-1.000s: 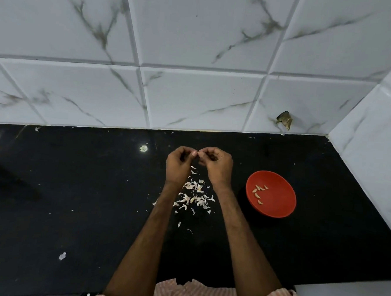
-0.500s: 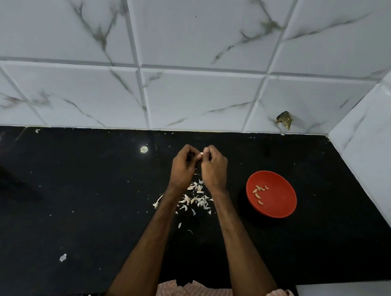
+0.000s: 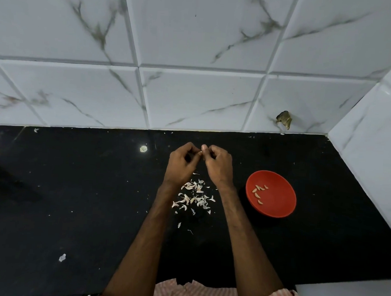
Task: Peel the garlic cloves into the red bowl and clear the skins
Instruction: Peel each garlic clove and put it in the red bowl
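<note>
Hands: left hand (image 3: 182,164) and right hand (image 3: 219,165), fingers curled, both pinch one clove (image 3: 200,151), up-left of bowl (image 3: 278,206).
Bowl: on counter (image 3: 73,209); few peeled cloves (image 3: 258,193) inside; right hand nearer.
Skins (image 3: 194,197): heaped left of bowl.
Clove axis: too small to tell.

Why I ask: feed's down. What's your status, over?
Left hand, right hand pinching one garlic clove. Few peeled cloves in red bowl. Skins piled on counter, nothing blocking.
</note>
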